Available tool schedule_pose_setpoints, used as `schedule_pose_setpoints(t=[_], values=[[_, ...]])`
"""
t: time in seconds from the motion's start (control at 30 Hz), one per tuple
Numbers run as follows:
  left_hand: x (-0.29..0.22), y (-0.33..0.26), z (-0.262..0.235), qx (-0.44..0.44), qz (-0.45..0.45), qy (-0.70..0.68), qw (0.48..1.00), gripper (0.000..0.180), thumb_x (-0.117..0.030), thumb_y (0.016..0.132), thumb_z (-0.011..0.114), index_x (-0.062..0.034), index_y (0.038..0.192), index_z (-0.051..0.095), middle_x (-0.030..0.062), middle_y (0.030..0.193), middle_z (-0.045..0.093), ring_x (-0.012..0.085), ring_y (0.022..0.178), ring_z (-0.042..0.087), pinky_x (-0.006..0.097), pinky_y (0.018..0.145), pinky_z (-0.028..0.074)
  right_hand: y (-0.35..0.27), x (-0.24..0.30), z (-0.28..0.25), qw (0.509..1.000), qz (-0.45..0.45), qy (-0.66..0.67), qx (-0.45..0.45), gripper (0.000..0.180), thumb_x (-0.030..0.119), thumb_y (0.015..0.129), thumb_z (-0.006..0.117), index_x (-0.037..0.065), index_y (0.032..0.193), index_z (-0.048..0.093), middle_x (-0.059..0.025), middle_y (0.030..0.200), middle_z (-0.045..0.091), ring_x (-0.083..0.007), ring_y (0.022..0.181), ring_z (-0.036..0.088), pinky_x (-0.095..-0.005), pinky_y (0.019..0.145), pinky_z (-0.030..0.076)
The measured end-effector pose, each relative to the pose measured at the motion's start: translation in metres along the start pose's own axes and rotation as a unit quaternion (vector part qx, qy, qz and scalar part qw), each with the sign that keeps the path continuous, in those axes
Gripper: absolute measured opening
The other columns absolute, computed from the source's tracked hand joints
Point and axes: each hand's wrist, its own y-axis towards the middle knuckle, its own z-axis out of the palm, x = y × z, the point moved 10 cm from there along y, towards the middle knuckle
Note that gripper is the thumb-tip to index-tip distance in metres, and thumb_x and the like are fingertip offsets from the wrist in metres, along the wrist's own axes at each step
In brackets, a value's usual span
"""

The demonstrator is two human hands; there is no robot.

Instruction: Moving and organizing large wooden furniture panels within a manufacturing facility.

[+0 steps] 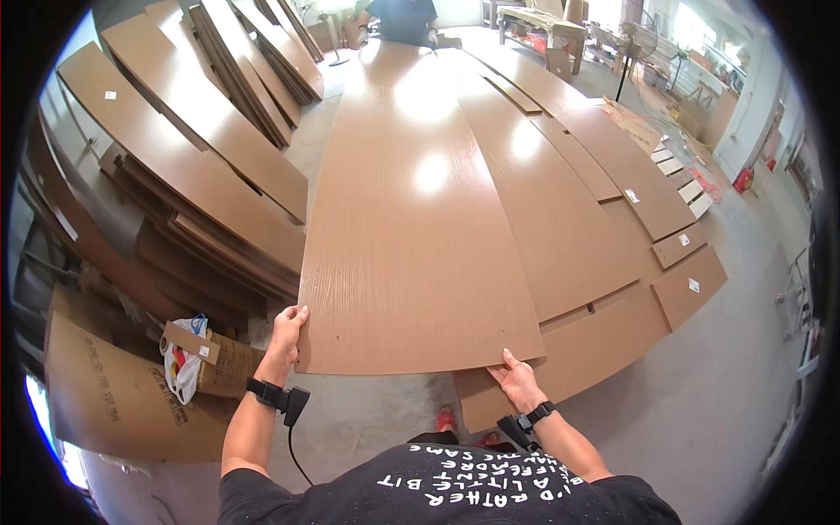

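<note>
A long brown wood-grain panel point(402, 262) stretches away from me, its glossy top catching bright reflections. At its near left corner my left hand point(289, 331) is closed on the side edge, thumb on top. My right hand point(516, 381) grips the near edge by the right corner, its thumb on top and the fingers partly hidden beneath. Across from me a co-worker point(398, 17) in dark clothing and light gloves stands at the panel's far end, a hand at each side. Under and right of the panel lie several more brown panels point(560, 236), overlapping in a stack.
Several brown boards point(184, 122) lean in rows on the left. A cardboard sheet point(96, 376) and a white plastic bag point(184, 367) are at the lower left. A pedestal fan point(634, 44) and a workbench point(547, 26) stand at the back right, with a red object point(744, 180) by a pillar.
</note>
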Motion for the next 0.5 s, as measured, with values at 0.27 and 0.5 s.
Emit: schedule_pose_setpoints(t=[0.27, 0.5], values=[[-0.031, -0.008, 0.034, 0.026, 0.059, -0.046, 0.997, 0.030, -0.015, 0.084, 0.051, 0.0081, 0.104, 0.049, 0.0114, 0.094, 0.057, 0.0147, 0.083, 0.055, 0.028, 0.073, 0.045, -0.001, 0.048, -0.005, 0.999, -0.050, 0.002, -0.004, 0.024, 0.014, 0.086, 0.049, 0.001, 0.106, 0.047, -0.0107, 0.104, 0.053, -0.0256, 0.096, 0.052, -0.0419, 0.087, 0.043], [-0.051, -0.043, 0.086, 0.023, 0.075, -0.053, 0.996, 0.030, -0.012, 0.083, 0.052, 0.0087, 0.105, 0.049, 0.0112, 0.094, 0.058, 0.0168, 0.085, 0.055, 0.028, 0.075, 0.044, -0.003, 0.080, -0.036, 1.000, -0.005, 0.013, 0.017, 0.023, 0.015, 0.086, 0.049, 0.004, 0.106, 0.049, -0.0071, 0.101, 0.054, -0.0208, 0.098, 0.051, -0.0348, 0.089, 0.043]])
